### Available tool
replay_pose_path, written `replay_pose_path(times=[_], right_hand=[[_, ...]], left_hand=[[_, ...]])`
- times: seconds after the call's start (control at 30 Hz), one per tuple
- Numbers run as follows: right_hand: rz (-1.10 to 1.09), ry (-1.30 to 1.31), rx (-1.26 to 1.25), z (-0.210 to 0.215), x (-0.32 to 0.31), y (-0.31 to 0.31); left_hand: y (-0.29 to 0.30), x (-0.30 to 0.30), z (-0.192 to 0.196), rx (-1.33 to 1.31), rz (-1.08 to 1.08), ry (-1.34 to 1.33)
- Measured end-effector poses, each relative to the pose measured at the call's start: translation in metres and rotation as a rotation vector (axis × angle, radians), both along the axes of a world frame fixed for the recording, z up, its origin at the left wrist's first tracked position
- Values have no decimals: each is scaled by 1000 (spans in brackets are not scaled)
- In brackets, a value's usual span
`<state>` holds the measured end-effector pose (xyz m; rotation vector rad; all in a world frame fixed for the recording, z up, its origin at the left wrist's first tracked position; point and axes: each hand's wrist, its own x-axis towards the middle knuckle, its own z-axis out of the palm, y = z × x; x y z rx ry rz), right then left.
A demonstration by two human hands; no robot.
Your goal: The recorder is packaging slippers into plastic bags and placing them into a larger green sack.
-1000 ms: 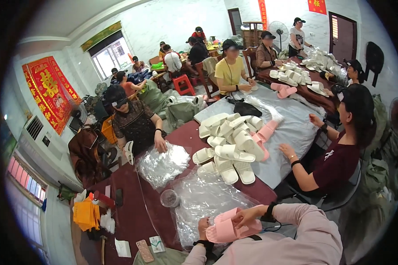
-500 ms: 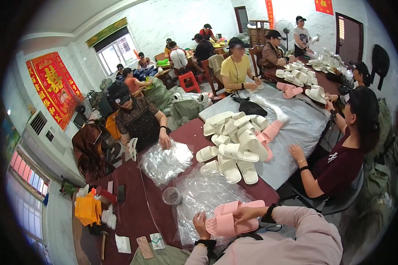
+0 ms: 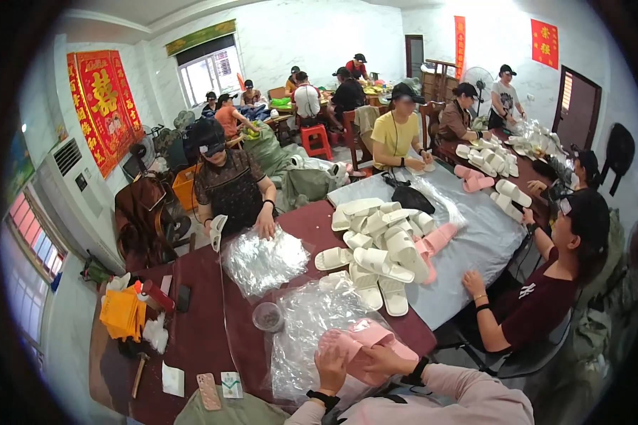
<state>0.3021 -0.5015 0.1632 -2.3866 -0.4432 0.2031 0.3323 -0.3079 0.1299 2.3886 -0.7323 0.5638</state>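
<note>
A pair of pink slippers point(image 3: 397, 347) is held in front of me, low over the near edge of the table, toes pointing away. My right hand point(image 3: 386, 363) grips them from the right. My left hand point(image 3: 331, 366) closes at their left side, its fingertips by a toe strap; whether it also pinches plastic film is hard to tell. Clear plastic bags point(image 3: 308, 315) lie spread just beyond the slippers, and shiny film seems to lie over the toe end. A clear round tub point(image 3: 268, 317) stands left of the bags.
White slippers point(image 3: 376, 248) are heaped ahead on grey sheeting point(image 3: 439, 283). More bags point(image 3: 262, 258) lie before a person across the table point(image 3: 191, 319). A phone point(image 3: 208, 392), hammer point(image 3: 141, 375) and orange bag point(image 3: 122, 314) lie left. Another person point(image 3: 546, 297) sits at my right.
The slippers have tilted, toes up and away, and moved against the clear bags. My left hand has shifted alongside them. The view has turned slightly, moving the room's contents in the picture.
</note>
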Motion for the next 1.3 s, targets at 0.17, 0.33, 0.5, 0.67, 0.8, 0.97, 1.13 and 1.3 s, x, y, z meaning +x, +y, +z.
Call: replay_pose_path(times=[0.17,0.33,0.5,0.67,0.8,0.97,1.13,1.3], right_hand=[[-252,-52,15,-16,-7,5],[-380,70,210,-30,-9,10],[-470,-280,298,-12,6,33],[-478,-25,189,-22,20,47],[-461,-218,73,-32,19,57],[-374,-371,-463,-33,12,67],[-334,-248,-332,-8,27,74],[-208,-147,-157,-16,53,69]], left_hand=[[-15,-9,15,20,-184,40],[-22,-13,22,-141,-303,121],[-21,-14,30,-517,-56,261],[-1,1,31,-654,-137,507],[15,-4,7,-707,-225,742],[33,-22,13,-913,-328,1114],[46,-40,9,-818,-301,1349],[43,-30,-21,-903,-233,1353]])
